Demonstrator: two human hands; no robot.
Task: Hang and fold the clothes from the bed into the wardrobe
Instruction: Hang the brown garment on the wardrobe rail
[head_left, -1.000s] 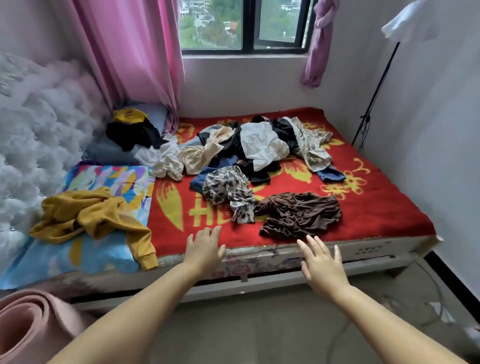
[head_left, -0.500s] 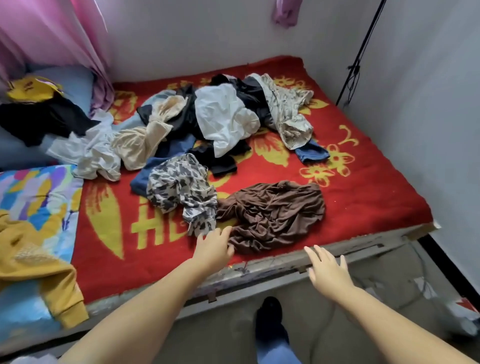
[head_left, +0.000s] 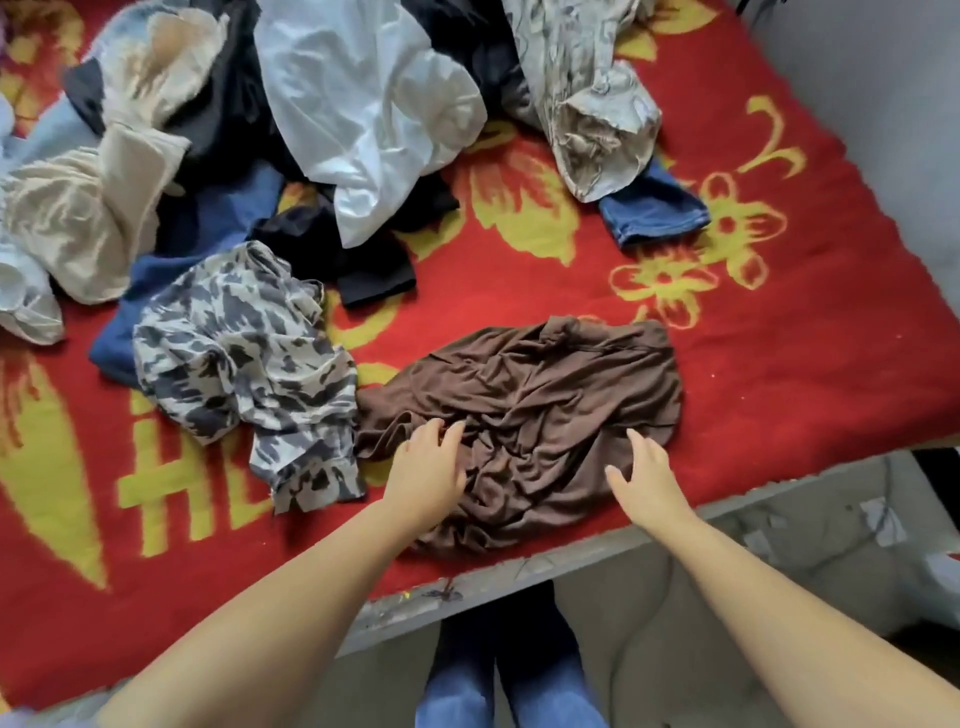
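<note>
Nearest, both hands are over the brown garment, which lies crumpled at the bed edge. The left hand rests on its left part with loosely bent fingers, gripping nothing yet; the right hand hovers with fingers apart, holding nothing. If only one fold is pinched, the thin cloth may slide off the edge to the floor, or drag the camouflage piece that touches it. The free red blanket on the right gives room; the pile farther back crowds the left.
</note>
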